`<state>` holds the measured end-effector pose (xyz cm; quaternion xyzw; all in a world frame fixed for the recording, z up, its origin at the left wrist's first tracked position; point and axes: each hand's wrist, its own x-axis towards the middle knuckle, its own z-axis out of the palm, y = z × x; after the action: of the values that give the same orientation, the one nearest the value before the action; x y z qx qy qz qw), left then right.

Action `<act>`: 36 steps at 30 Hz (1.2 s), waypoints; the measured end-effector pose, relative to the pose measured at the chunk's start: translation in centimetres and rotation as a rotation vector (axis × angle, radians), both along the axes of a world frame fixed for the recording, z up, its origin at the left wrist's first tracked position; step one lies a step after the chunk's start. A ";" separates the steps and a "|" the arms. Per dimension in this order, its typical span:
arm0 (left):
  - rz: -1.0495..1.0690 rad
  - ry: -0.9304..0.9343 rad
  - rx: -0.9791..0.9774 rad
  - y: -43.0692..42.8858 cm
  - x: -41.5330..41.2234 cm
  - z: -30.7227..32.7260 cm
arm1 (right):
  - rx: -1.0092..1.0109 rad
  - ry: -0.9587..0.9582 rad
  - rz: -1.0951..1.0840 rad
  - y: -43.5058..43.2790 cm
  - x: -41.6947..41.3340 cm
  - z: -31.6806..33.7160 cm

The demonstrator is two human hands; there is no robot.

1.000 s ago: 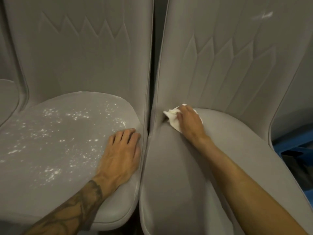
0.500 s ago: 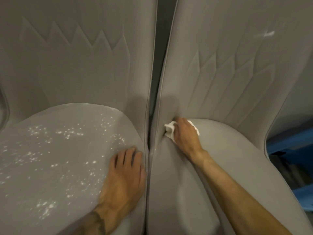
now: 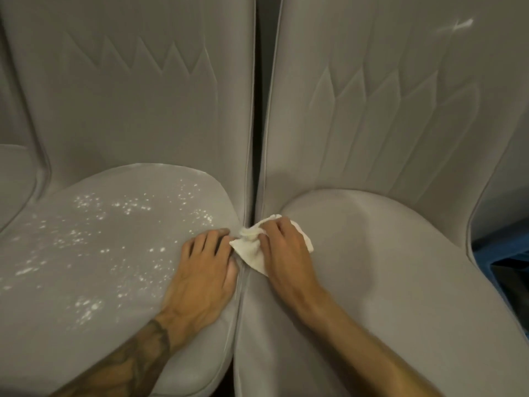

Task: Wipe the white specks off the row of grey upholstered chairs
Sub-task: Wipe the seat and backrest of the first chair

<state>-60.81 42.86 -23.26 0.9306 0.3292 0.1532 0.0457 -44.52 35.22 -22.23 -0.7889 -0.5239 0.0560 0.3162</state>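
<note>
Two grey upholstered chairs in full view: left chair (image 3: 120,253), right chair (image 3: 386,267); edge of a third chair (image 3: 14,181) at far left. One white cloth (image 3: 252,253). Two hands: left (image 3: 200,276), right (image 3: 286,253). White specks (image 3: 94,247): too numerous to count.

1. The right hand (image 3: 286,250) covers the middle of the white cloth (image 3: 252,253), so how the fingers hold it cannot be seen.
2. The left hand (image 3: 203,270) hides the seat cushion (image 3: 86,253) beneath it; specks there cannot be told.
3. Both forearms run off the bottom edge.
4. The chair backs (image 3: 143,110) are cut off at the top.
5. The blue thing (image 3: 503,253) at the right edge is too cropped to identify.
</note>
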 end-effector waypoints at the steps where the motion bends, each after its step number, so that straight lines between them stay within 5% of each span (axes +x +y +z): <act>1: -0.009 0.006 -0.017 0.0 -0.1 0.0 | -0.030 -0.034 0.050 -0.7 -0.6 -0.7; 4: -0.011 0.000 -0.026 -0.1 -0.2 0.4 | -0.086 -0.158 0.201 -1.4 0.0 -0.6; 9: 0.003 -0.019 -0.039 0.1 0.1 -0.1 | -0.060 -0.132 0.069 0.2 0.4 1.0; 18: -0.042 -0.017 0.013 0.6 0.2 -0.1 | -0.072 -0.170 0.438 -6.6 -0.4 1.1; 24: -0.080 -0.101 0.046 2.2 4.9 1.6 | -0.064 -0.266 -0.005 -3.0 5.3 0.7; 29: -0.099 -0.345 0.113 4.8 12.3 6.9 | 0.325 -0.066 -0.309 -0.2 10.6 3.8; 36: -0.098 -0.626 0.313 9.9 19.7 15.2 | 0.694 -0.291 -0.553 -2.7 20.8 11.7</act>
<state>-41.15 52.72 -8.07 0.8489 0.2268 0.4774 0.0084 -23.77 32.51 -10.49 -0.7464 -0.3206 -0.3200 0.4876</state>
